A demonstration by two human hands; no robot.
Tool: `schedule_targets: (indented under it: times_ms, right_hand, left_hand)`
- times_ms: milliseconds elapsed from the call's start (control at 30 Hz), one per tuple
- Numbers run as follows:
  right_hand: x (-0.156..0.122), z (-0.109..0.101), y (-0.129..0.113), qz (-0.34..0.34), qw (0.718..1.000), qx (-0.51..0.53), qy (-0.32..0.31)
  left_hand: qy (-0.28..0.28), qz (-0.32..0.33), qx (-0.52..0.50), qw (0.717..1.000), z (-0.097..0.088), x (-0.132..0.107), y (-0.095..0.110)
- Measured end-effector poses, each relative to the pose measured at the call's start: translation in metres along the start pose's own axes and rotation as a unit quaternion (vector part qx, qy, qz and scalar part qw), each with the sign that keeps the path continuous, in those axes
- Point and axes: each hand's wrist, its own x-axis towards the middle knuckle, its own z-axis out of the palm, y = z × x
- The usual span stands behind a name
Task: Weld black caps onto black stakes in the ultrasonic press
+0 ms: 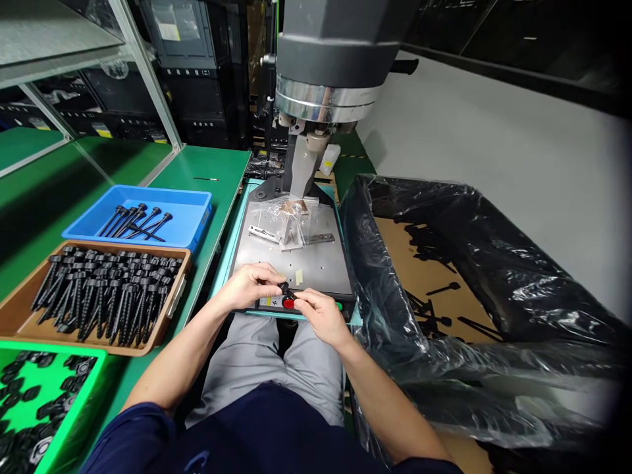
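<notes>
Over the front edge of the machine's base plate, my left hand [255,284] and my right hand [322,315] meet at a small black plastic part [285,288]. Fingers and thumb of each hand are pinched on it, and they cover much of its shape. Just below the part is a red button [288,303] on the base's front panel. Behind my hands lies the grey metal base plate [261,260], with a fixture [292,230] partly wrapped in clear plastic. A metal tool head [303,164] hangs above this fixture.
At left on the green bench stand a blue tray [197,220] with several black rods, a brown tray [172,299] full of ribbed black rods with round heads, and a green bin [81,401] of black caps. At right, a box lined with black plastic [533,263] holds black parts.
</notes>
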Motion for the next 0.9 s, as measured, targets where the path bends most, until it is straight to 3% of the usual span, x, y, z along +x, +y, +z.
schedule_targets:
  times_ms: [100, 200, 300, 433, 567, 633, 700, 767, 833, 900]
  right_hand:
    - [-0.002, 0.006, 0.01, 0.057, 0.995, 0.078, 0.006]
    - [-0.001, 0.014, 0.019, 0.117, 0.979, 0.164, 0.028]
    - [0.003, 0.02, 0.023, 0.136, 0.96, 0.246, 0.009]
    - [0.011, 0.024, 0.021, 0.15, 0.909, 0.388, 0.008]
    - [0.02, 0.025, 0.025, 0.178, 0.888, 0.422, 0.039]
    - [0.024, 0.024, 0.03, 0.201, 0.878, 0.429, 0.064]
    - [0.027, 0.023, 0.034, 0.22, 0.868, 0.436, 0.093]
    - [0.029, 0.021, 0.038, 0.227, 0.863, 0.438, 0.111]
    - [0.033, 0.021, 0.04, 0.228, 0.859, 0.442, 0.124]
    - [0.039, 0.021, 0.043, 0.232, 0.849, 0.455, 0.133]
  left_hand:
    - [0.01, -0.003, -0.015, 1.0, 0.007, 0.003, -0.007]
    - [0.054, -0.004, -0.043, 0.998, 0.018, 0.007, -0.014]
    - [0.09, -0.002, -0.08, 0.993, 0.029, 0.008, -0.021]
    - [0.06, 0.001, -0.085, 0.995, 0.039, 0.008, -0.024]
    - [0.063, 0.015, -0.044, 0.997, 0.043, 0.01, -0.035]
    - [0.123, -0.008, -0.052, 0.991, 0.039, 0.018, -0.049]
    - [0.23, -0.049, -0.095, 0.967, 0.031, 0.03, -0.065]
    - [0.322, -0.083, -0.179, 0.926, 0.019, 0.048, -0.078]
    - [0.346, -0.099, -0.284, 0.889, 0.007, 0.067, -0.085]
    - [0.318, -0.114, -0.37, 0.865, -0.003, 0.082, -0.084]
